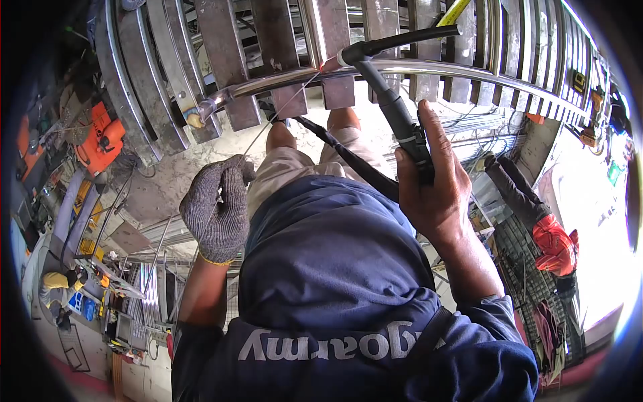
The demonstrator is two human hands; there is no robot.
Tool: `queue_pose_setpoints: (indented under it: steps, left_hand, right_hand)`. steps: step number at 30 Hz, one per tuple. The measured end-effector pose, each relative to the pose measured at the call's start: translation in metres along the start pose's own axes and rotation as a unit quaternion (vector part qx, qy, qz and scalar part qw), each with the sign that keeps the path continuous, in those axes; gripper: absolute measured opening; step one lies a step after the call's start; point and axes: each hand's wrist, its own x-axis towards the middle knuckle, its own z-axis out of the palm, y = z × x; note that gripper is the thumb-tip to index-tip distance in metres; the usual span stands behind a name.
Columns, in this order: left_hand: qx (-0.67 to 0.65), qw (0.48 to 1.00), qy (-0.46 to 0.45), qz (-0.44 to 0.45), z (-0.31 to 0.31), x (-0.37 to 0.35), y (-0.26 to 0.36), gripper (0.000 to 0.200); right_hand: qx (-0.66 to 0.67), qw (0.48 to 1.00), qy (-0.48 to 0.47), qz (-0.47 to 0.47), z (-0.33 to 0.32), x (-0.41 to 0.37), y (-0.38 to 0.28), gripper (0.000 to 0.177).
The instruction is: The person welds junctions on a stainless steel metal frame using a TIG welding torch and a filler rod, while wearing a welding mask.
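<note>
My left hand [218, 208], in a grey knit glove, is closed around a thin filler rod [281, 111]. The rod slants up to a joint where an upright metal tube [312, 33] meets a long polished tube [429, 67]. In my bare right hand [439, 181] is a black TIG welding torch [388, 94], gripped by its handle. Its pale nozzle sits close to that joint, by the rod's far tip. A black sleeved cable [348, 157] runs below the torch, across my lap.
Flat metal bars [221, 60] form a slatted surface under the tubes. A yellow tape [454, 12] lies at the top. An orange object [100, 141] stands left. One person in red [556, 244] is at right, another person [57, 285] at lower left. Metal lengths lie on the floor.
</note>
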Motion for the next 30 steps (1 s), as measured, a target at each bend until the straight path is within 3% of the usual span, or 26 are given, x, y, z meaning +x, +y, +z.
queue_pose_setpoints:
  steps: [11, 13, 14, 17, 24, 30]
  left_hand:
    - [-0.050, 0.998, 0.028, 0.031, 0.003, -0.002, -0.006, 0.014]
    - [-0.070, 0.997, 0.028, 0.018, 0.006, 0.000, -0.002, 0.016]
    - [0.014, 1.000, -0.006, -0.001, 0.000, 0.002, 0.001, 0.019]
    - [0.017, 1.000, 0.008, 0.011, 0.002, 0.001, -0.004, 0.021]
    - [0.027, 1.000, 0.006, 0.011, 0.000, 0.005, 0.004, 0.019]
    - [0.000, 1.000, 0.002, -0.002, 0.001, 0.004, 0.002, 0.019]
  right_hand:
    - [-0.008, 1.000, -0.025, -0.004, 0.001, -0.005, -0.005, 0.078]
    - [-0.009, 1.000, -0.024, -0.001, 0.002, -0.005, -0.006, 0.077]
    - [-0.014, 1.000, 0.005, -0.020, 0.003, -0.004, -0.004, 0.075]
    - [-0.028, 0.995, 0.064, -0.068, 0.008, -0.001, 0.002, 0.073]
    - [-0.020, 0.999, 0.007, -0.028, 0.004, -0.005, -0.002, 0.072]
    - [-0.014, 0.998, 0.022, -0.055, 0.009, -0.003, 0.000, 0.071]
